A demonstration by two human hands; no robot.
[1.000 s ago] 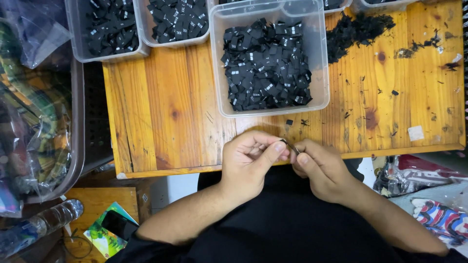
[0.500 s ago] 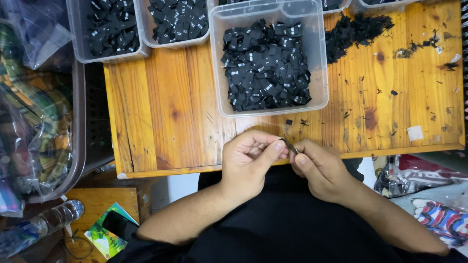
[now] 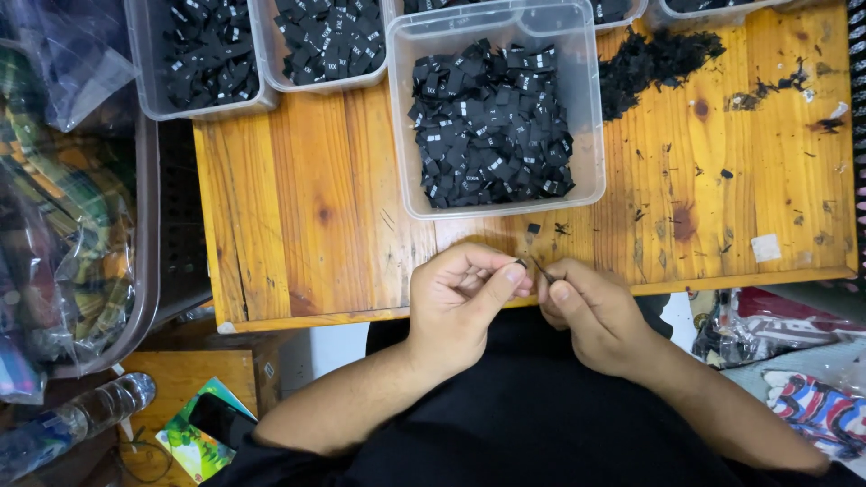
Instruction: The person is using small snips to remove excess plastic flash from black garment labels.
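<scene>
My left hand (image 3: 465, 293) and my right hand (image 3: 591, 311) meet at the near edge of a wooden table (image 3: 298, 216). Together their fingertips pinch a small black fabric label (image 3: 532, 265), which is mostly hidden by the fingers. Just beyond the hands stands a clear plastic tub (image 3: 586, 117) filled with several black labels with white print (image 3: 492, 135).
Two more clear tubs of black labels (image 3: 212, 50) (image 3: 329, 41) sit at the back left. A heap of black scraps (image 3: 654, 59) lies at the back right. A bin of bagged fabric (image 3: 63, 225) stands left. A plastic bottle (image 3: 77, 419) lies below.
Both hands stay at the table's near edge, with only small finger movements on the label.
</scene>
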